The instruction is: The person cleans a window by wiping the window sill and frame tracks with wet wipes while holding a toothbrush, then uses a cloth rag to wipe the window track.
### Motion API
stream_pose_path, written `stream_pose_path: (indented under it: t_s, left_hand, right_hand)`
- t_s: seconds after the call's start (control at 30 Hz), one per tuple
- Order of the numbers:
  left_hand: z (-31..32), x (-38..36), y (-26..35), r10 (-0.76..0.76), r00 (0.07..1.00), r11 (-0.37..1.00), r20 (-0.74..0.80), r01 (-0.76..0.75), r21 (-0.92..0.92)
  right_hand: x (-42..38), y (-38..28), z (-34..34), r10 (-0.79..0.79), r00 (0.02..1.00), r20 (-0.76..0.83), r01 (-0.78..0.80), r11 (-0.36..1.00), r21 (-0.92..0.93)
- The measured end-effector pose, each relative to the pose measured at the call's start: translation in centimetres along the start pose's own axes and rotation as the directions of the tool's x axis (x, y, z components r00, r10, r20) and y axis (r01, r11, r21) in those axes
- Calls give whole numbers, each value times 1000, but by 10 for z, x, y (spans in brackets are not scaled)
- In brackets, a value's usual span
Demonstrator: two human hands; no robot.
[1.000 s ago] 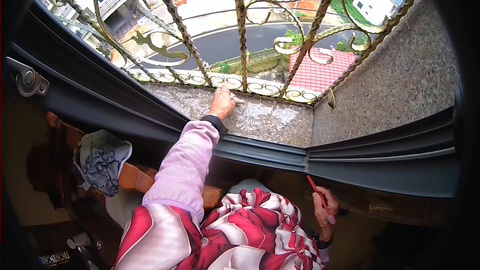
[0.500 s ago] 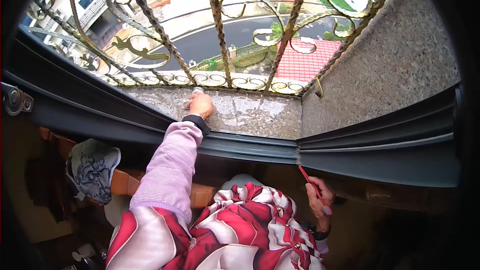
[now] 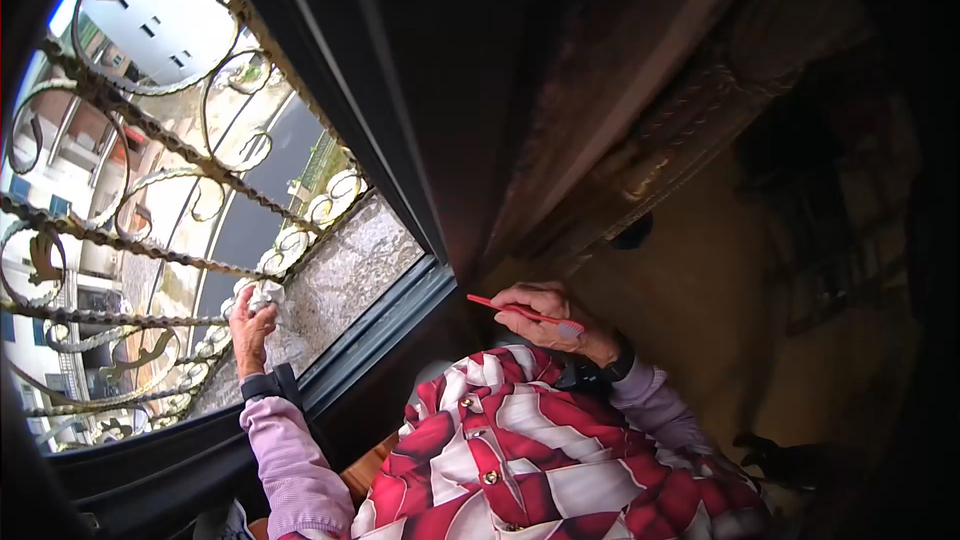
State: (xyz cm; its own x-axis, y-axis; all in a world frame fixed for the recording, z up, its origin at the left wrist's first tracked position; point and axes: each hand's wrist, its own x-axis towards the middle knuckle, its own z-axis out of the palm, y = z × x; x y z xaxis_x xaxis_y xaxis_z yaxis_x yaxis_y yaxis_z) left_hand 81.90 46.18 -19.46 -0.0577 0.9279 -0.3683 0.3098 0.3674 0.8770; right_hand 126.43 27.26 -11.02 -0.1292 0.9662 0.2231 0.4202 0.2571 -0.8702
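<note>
My left hand (image 3: 252,332) reaches out over the stone sill (image 3: 355,260), close to the foot of the metal window grille (image 3: 215,172). Its fingers are closed on a crumpled white cloth (image 3: 266,293), which may be tissue; the blur hides which. My right hand (image 3: 550,317) is in front of my chest, inside the room. It grips a red toothbrush (image 3: 515,310), with the handle end pointing left and the pale bristles near the heel of the hand. The sill surface looks wet.
A dark window frame (image 3: 380,330) runs along the sill's inner edge. Beyond the grille, a road (image 3: 235,225) and a white building (image 3: 160,25) lie below. Dark carved furniture (image 3: 640,170) stands at upper right above a brown floor (image 3: 640,340).
The view has swung right, bringing the room's dark interior in. My left hand stays at the sill with the white cloth, nearer the grille. My right hand has come up before my chest with the toothbrush.
</note>
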Motion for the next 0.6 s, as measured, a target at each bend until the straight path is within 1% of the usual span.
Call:
stream_pose_path:
  t_s: [0.07,0.17,0.2,0.27,0.3,0.33,0.4,0.47,0.5,0.57,0.6]
  left_hand:
    - [6,0,3,9,1000,982,-10,-11,-190]
    - [-4,10,-5,68,995,940,66,-42,-339]
    - [-9,13,-10,73,997,915,22,-58,-400]
    - [-4,8,2,85,995,846,-59,-103,-523]
    - [-10,9,2,122,992,823,-40,-123,-554]
    - [-19,18,-5,154,987,796,-51,-154,-586]
    - [-29,26,-7,157,983,676,93,-38,-736]
    - [-23,19,9,84,996,615,32,-27,-788]
    - [-21,17,16,59,998,545,17,-18,-838]
    - [-25,19,21,37,995,367,98,77,-927]
    - [-27,20,20,55,993,368,101,74,-927]
  right_hand:
    - [1,-5,-5,9,1000,21,-9,1000,-28]
    - [-4,-3,-3,18,999,-36,-19,1000,-19]
    - [-6,0,-1,25,999,-36,-25,1000,-17]
    - [-10,4,-2,31,999,-42,-32,999,-29]
    - [-10,5,-1,-15,998,-54,13,999,-33]
    - [-10,6,-2,-27,998,-57,25,999,-39]
    - [-14,8,-2,-40,997,-60,37,998,-52]
    - [-16,10,0,-44,995,-90,41,998,-37]
    - [-17,11,1,-37,994,-101,35,999,-18]
    - [-19,14,2,-9,996,-92,9,1000,-9]
    - [-23,13,0,7,994,-108,-11,1000,-29]
